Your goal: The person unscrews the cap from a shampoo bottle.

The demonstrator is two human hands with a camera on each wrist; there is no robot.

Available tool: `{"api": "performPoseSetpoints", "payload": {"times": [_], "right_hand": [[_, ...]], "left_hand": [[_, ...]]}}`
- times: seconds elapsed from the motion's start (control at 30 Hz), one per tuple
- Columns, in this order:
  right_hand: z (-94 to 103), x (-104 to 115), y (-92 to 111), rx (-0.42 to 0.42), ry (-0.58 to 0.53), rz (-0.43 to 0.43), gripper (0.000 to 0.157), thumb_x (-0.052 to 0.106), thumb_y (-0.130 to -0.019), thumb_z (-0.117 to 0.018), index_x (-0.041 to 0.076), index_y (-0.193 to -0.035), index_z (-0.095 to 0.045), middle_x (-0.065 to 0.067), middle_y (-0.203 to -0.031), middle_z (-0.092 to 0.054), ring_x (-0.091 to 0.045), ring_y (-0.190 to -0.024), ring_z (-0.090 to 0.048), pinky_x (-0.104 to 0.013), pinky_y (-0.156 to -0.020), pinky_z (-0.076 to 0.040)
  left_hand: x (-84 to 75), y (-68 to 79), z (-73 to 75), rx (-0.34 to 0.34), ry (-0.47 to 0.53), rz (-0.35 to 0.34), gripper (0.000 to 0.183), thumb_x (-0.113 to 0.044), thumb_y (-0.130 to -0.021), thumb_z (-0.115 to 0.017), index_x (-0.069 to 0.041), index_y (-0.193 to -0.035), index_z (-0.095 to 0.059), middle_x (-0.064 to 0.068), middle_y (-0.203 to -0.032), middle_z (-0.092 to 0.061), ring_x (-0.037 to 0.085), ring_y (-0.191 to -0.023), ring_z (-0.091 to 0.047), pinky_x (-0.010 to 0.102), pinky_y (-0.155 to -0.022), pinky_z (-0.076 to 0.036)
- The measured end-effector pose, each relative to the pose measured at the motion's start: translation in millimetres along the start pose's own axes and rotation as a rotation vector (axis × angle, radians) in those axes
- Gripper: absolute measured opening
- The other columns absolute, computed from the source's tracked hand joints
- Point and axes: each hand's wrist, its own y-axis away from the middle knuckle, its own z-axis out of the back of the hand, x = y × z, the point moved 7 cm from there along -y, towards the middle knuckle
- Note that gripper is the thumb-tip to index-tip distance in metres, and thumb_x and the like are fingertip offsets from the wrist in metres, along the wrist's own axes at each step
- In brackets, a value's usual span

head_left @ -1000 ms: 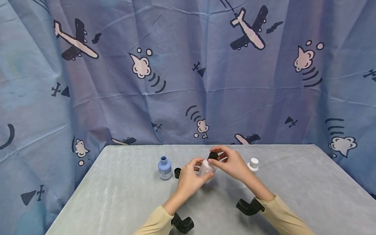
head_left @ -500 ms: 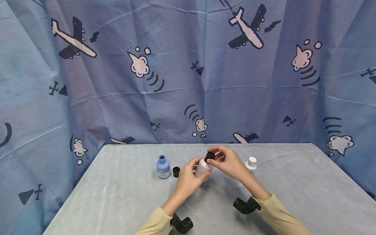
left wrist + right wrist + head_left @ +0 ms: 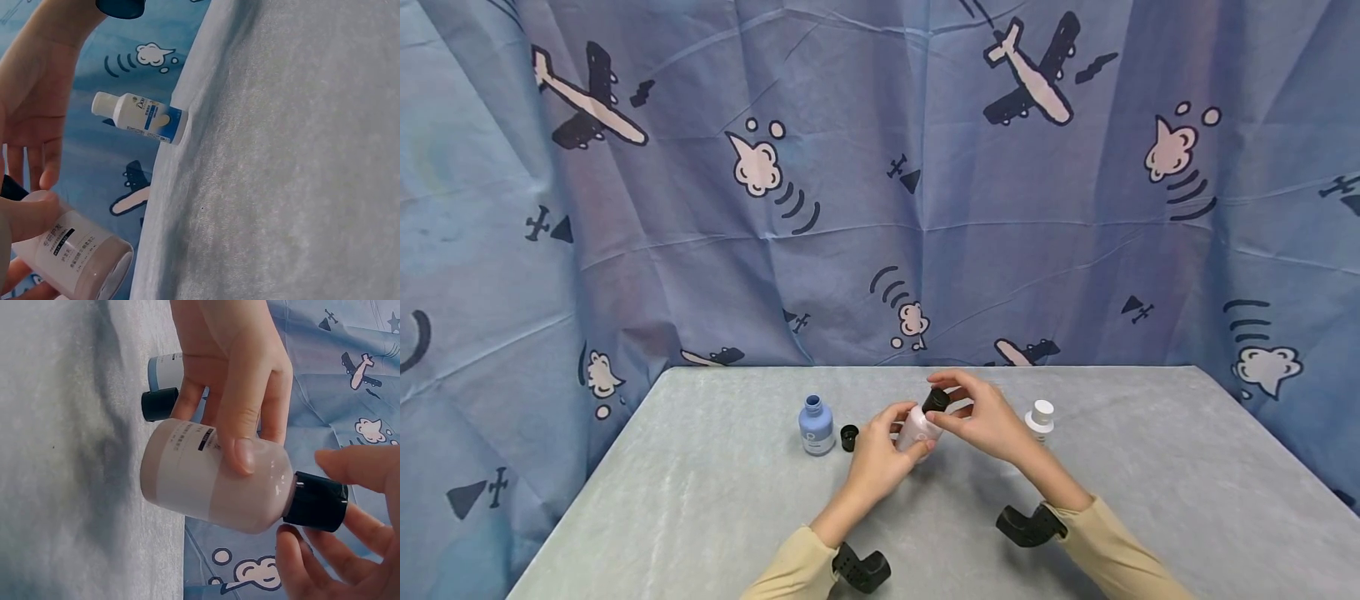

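Observation:
My left hand (image 3: 875, 457) grips a pale pink bottle (image 3: 916, 431) by its body, thumb in front and fingers behind, tilted with its neck up to the right. A black screw cap (image 3: 317, 501) sits on the bottle's neck. Around that cap curl the thumb and fingers of my right hand (image 3: 983, 422); in the right wrist view one fingertip (image 3: 325, 461) stands slightly off its side. To the left of my left hand, an uncapped blue bottle (image 3: 817, 429) stands upright. Between them a loose black cap (image 3: 849, 438) lies on the table.
Behind my right wrist stands a white bottle (image 3: 1041, 417) with a white cap, partly hidden in the head view. A grey-white cloth covers the table (image 3: 700, 500). A blue curtain (image 3: 835, 167) with printed planes hangs along the far edge.
My right fingers have shifted slightly around the cap, while my left hand keeps its hold on the pink bottle. The head view has moved a little since the first frame.

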Motion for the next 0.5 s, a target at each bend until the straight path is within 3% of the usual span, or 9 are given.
{"api": "performPoseSetpoints", "payload": {"times": [0.27, 0.5], "right_hand": [[1.0, -7.7, 1.0, -0.047, 0.070, -0.151, 0.035, 0.027, -0.083, -0.075, 0.010, -0.111, -0.063, -0.011, -0.102, -0.066, -0.020, -0.086, -0.065, -0.028, -0.068, -0.053], [2.2, -3.7, 0.5, -0.057, 0.051, -0.070, 0.032, 0.013, -0.080, -0.076, 0.005, -0.109, -0.064, -0.012, -0.098, -0.068, -0.017, -0.081, -0.064, -0.027, -0.070, -0.054]], "left_hand": [[1.9, -0.6, 2.2, -0.032, 0.012, 0.031, 0.049, -0.027, -0.072, -0.083, -0.013, -0.116, -0.066, 0.007, -0.102, -0.071, 0.019, -0.091, -0.067, 0.027, -0.071, -0.052], [-0.8, -0.2, 3.8, -0.029, 0.024, -0.005, 0.050, -0.024, -0.072, -0.084, -0.010, -0.116, -0.067, 0.009, -0.106, -0.070, 0.020, -0.092, -0.067, 0.025, -0.071, -0.054]]}}
